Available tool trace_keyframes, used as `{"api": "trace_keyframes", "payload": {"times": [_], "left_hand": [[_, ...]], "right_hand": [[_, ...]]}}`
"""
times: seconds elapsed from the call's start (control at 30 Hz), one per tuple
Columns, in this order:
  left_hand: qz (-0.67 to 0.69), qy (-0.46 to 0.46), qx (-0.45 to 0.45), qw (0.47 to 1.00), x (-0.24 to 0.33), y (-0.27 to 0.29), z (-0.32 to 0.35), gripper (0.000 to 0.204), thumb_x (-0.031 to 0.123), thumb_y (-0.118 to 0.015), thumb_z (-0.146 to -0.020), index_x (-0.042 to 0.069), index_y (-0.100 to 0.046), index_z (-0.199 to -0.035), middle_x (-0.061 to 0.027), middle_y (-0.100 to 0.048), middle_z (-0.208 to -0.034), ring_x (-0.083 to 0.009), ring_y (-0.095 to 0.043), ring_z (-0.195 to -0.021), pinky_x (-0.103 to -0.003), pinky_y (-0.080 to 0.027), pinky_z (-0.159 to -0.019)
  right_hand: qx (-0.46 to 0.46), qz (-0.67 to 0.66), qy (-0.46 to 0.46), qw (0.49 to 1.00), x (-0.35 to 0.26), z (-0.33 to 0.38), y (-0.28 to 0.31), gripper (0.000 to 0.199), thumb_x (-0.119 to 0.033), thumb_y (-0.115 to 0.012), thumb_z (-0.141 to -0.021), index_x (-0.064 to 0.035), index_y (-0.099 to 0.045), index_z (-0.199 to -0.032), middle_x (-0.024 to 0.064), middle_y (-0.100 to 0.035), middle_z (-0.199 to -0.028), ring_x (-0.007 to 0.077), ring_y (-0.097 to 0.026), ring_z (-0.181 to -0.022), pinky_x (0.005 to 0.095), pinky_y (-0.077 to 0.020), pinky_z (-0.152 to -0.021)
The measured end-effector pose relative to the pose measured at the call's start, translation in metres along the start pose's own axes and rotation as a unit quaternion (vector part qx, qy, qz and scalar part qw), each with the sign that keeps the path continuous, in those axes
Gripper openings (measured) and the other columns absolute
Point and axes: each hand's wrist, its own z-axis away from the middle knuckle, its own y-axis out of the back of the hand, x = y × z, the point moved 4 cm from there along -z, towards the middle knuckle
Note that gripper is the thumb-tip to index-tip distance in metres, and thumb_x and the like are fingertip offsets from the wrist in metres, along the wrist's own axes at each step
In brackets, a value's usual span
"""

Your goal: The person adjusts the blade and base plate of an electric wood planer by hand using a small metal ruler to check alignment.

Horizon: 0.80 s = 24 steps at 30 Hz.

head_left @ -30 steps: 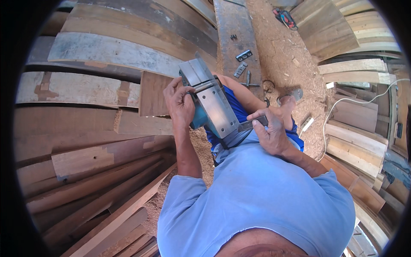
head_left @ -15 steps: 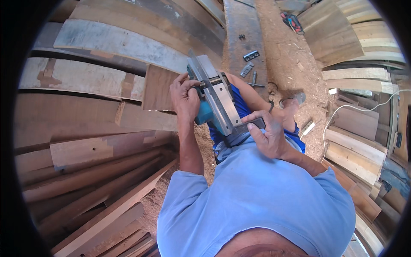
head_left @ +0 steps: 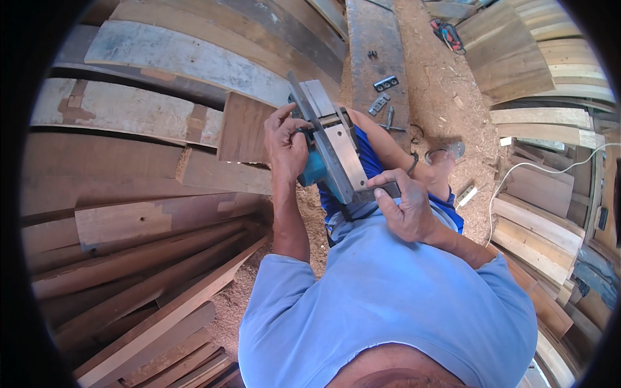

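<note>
An electric hand planer (head_left: pixel 346 155) with a teal body lies upside down across my lap, its metal sole facing up. Along that sole runs the long thin blade of a try square (head_left: pixel 325 147), standing on edge and reaching past the planer's far end. My right hand (head_left: pixel 409 207) pinches the square's dark stock between thumb and fingers at the near end. On the planer's left side, my left hand (head_left: pixel 286 139) is closed around the body, with its fingertips up beside the blade. The underside of the planer is mostly hidden.
Ahead, a dark plank (head_left: pixel 376 39) bears a black slotted part (head_left: pixel 386 83), a small metal piece (head_left: pixel 379 104) and a T-shaped tool (head_left: pixel 390 119). Boards (head_left: pixel 162 58) are stacked at left and right. A white power strip (head_left: pixel 467 196) and red-black tool (head_left: pixel 447 37) lie on sawdust.
The view has shifted slightly, so the surroundings sit a little to the right. Both hands keep their grips, and the square stays along the planer's sole.
</note>
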Motion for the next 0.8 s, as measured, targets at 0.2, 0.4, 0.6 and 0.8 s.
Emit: {"api": "trace_keyframes", "payload": {"times": [0.2, 0.4, 0.6, 0.8], "left_hand": [[0.016, -0.033, -0.003, 0.999, -0.003, -0.002, -0.001, 0.032, -0.009, -0.054, -0.076, 0.008, -0.080, -0.086, -0.0192, -0.067, -0.132, -0.0344, -0.059, -0.123, -0.043, -0.050, -0.102], [-0.070, -0.002, 0.023, 0.997, 0.003, -0.001, 0.001, 0.030, -0.005, -0.056, -0.078, 0.009, -0.080, -0.089, -0.0205, -0.066, -0.131, -0.0361, -0.056, -0.122, -0.047, -0.045, -0.107], [-0.049, 0.028, 0.011, 0.998, 0.004, -0.001, 0.000, 0.029, -0.002, -0.056, -0.080, 0.009, -0.080, -0.091, -0.0212, -0.065, -0.133, -0.0362, -0.057, -0.122, -0.047, -0.045, -0.107], [0.004, 0.016, 0.000, 1.000, -0.014, 0.002, 0.004, 0.025, 0.000, -0.058, -0.082, 0.008, -0.076, -0.097, -0.0230, -0.063, -0.135, -0.0357, -0.056, -0.124, -0.047, -0.045, -0.108]], "right_hand": [[0.003, -0.007, 0.001, 1.000, 0.001, 0.001, -0.001, 0.015, -0.003, -0.061, -0.098, 0.0026, -0.059, -0.112, 0.0192, -0.072, -0.096, 0.0320, -0.073, -0.086, 0.0390, -0.0564, -0.079], [0.011, -0.009, 0.001, 1.000, 0.001, 0.001, -0.002, 0.016, -0.003, -0.061, -0.098, 0.0022, -0.059, -0.112, 0.0188, -0.072, -0.097, 0.0324, -0.074, -0.086, 0.0393, -0.0567, -0.079], [0.041, -0.009, -0.013, 0.999, 0.001, -0.003, 0.005, 0.013, -0.004, -0.061, -0.098, 0.0005, -0.063, -0.110, 0.0140, -0.071, -0.087, 0.0222, -0.070, -0.074, 0.0346, -0.0533, -0.070], [0.165, 0.050, 0.024, 0.985, 0.034, -0.039, 0.037, 0.011, -0.008, -0.064, -0.100, -0.0032, -0.069, -0.108, 0.0087, -0.066, -0.076, 0.0146, -0.061, -0.065, 0.0312, -0.0474, -0.061]]}}
